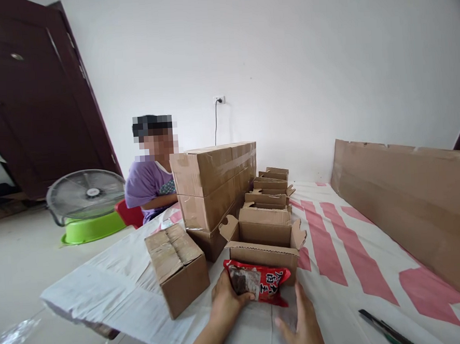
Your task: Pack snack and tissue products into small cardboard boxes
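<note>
A red plastic food packet with white and black lettering lies across my left hand, whose fingers and thumb grip its left end. To the right of the packet, my right hand is open, thumb and fingers apart, holding nothing. Just behind the packet stands an open cardboard box with its end flaps raised; the bottom of its inside is hidden by the front wall. A closed, taped cardboard box sits left of my left hand.
Stacked taped boxes form a wall beyond, with a row of open boxes beside it. A utility knife lies at the front right. A long cardboard sheet stands on the right. Another person sits across the table at left.
</note>
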Action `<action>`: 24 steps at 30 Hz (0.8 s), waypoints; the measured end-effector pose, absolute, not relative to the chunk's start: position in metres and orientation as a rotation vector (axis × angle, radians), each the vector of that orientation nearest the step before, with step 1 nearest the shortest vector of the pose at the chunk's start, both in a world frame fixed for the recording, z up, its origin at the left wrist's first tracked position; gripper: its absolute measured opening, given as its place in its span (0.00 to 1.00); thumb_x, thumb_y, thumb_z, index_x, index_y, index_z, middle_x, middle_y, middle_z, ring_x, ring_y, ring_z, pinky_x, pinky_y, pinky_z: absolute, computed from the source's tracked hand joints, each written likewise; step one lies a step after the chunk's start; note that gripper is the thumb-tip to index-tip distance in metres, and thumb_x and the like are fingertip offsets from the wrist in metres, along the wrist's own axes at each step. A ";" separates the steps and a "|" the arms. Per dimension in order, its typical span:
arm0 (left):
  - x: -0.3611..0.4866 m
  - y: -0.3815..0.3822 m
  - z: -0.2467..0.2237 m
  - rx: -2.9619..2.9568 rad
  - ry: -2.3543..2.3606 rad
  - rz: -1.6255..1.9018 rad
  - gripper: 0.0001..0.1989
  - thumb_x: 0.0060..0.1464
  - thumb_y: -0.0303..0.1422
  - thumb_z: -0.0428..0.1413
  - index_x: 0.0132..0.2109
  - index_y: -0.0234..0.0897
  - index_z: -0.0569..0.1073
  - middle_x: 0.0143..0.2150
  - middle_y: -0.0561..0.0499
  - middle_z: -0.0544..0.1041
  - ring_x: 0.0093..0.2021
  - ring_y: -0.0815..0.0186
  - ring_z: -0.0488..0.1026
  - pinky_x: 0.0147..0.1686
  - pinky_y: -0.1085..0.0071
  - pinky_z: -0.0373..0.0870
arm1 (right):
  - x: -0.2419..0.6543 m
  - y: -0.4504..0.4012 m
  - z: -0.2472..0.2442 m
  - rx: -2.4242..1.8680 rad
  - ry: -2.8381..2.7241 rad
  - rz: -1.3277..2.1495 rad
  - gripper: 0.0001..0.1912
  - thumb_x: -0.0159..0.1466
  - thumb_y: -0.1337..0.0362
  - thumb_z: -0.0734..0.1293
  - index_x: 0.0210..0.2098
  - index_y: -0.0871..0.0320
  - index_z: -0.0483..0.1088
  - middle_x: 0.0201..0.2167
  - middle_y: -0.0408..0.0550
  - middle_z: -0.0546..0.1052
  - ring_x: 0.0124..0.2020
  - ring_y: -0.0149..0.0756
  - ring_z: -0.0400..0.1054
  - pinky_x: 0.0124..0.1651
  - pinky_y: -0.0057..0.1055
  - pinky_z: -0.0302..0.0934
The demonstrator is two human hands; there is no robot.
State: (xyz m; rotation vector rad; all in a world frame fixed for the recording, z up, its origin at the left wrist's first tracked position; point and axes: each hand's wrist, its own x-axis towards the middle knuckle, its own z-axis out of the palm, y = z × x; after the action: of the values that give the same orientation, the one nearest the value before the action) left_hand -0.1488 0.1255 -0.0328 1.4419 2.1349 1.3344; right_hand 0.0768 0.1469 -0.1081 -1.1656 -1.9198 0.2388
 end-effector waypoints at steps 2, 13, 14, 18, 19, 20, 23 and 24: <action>-0.146 0.127 -0.037 1.455 2.240 1.333 0.40 0.36 0.35 0.66 0.57 0.32 0.61 0.54 0.37 0.72 0.58 0.43 0.67 0.58 0.50 0.60 | 0.078 0.143 -0.102 -1.143 -1.937 0.236 0.51 0.58 0.68 0.67 0.69 0.51 0.29 0.67 0.61 0.53 0.65 0.57 0.53 0.61 0.55 0.56; -0.141 0.118 -0.047 1.898 2.212 1.511 0.29 0.49 0.35 0.59 0.57 0.37 0.62 0.49 0.43 0.68 0.51 0.50 0.70 0.53 0.49 0.67 | 0.066 0.137 -0.021 -0.749 -2.538 -0.262 0.42 0.59 0.70 0.65 0.68 0.43 0.46 0.70 0.44 0.48 0.69 0.57 0.43 0.64 0.61 0.44; -0.141 0.117 -0.048 1.917 2.176 1.515 0.27 0.51 0.32 0.58 0.57 0.37 0.62 0.46 0.44 0.68 0.49 0.52 0.70 0.51 0.51 0.69 | 0.062 0.144 -0.019 -0.667 -2.604 -0.298 0.42 0.60 0.71 0.63 0.68 0.43 0.45 0.70 0.43 0.49 0.69 0.53 0.43 0.66 0.59 0.43; -0.142 0.116 -0.051 1.941 2.105 1.539 0.24 0.54 0.28 0.53 0.58 0.37 0.61 0.48 0.42 0.68 0.50 0.54 0.70 0.51 0.52 0.69 | 0.051 0.183 -0.020 -0.452 -2.784 -0.390 0.44 0.60 0.76 0.60 0.68 0.39 0.42 0.70 0.35 0.48 0.69 0.46 0.44 0.68 0.56 0.40; -0.143 0.117 -0.052 1.942 2.115 1.540 0.24 0.54 0.28 0.52 0.58 0.38 0.61 0.50 0.42 0.68 0.52 0.53 0.69 0.52 0.51 0.68 | 0.049 0.192 -0.022 -0.439 -2.797 -0.417 0.44 0.60 0.76 0.60 0.68 0.39 0.42 0.70 0.34 0.48 0.70 0.46 0.44 0.68 0.57 0.39; -0.143 0.117 -0.054 1.944 2.135 1.538 0.24 0.54 0.28 0.51 0.58 0.38 0.61 0.52 0.41 0.67 0.53 0.52 0.68 0.53 0.50 0.67 | 0.047 0.201 -0.024 -0.429 -2.798 -0.446 0.43 0.60 0.76 0.59 0.68 0.38 0.42 0.70 0.34 0.48 0.70 0.45 0.43 0.68 0.57 0.39; -0.143 0.121 -0.059 1.961 2.222 1.514 0.24 0.52 0.25 0.51 0.58 0.37 0.63 0.56 0.39 0.66 0.57 0.50 0.66 0.56 0.47 0.64 | 0.037 0.223 -0.027 -0.422 -2.770 -0.530 0.38 0.64 0.74 0.59 0.67 0.38 0.44 0.70 0.34 0.48 0.70 0.44 0.42 0.68 0.57 0.39; -0.143 0.123 -0.060 1.970 2.242 1.505 0.24 0.51 0.25 0.51 0.57 0.36 0.64 0.56 0.38 0.66 0.58 0.49 0.65 0.56 0.47 0.64 | 0.034 0.229 -0.027 -0.424 -2.762 -0.554 0.37 0.65 0.74 0.58 0.67 0.38 0.45 0.70 0.34 0.48 0.70 0.44 0.42 0.68 0.57 0.39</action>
State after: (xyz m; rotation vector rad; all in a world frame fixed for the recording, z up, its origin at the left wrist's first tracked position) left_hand -0.1435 0.1229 -0.0601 1.9698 2.2424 1.5049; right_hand 0.0336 0.2292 -0.0268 -0.4237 -2.7625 -0.5543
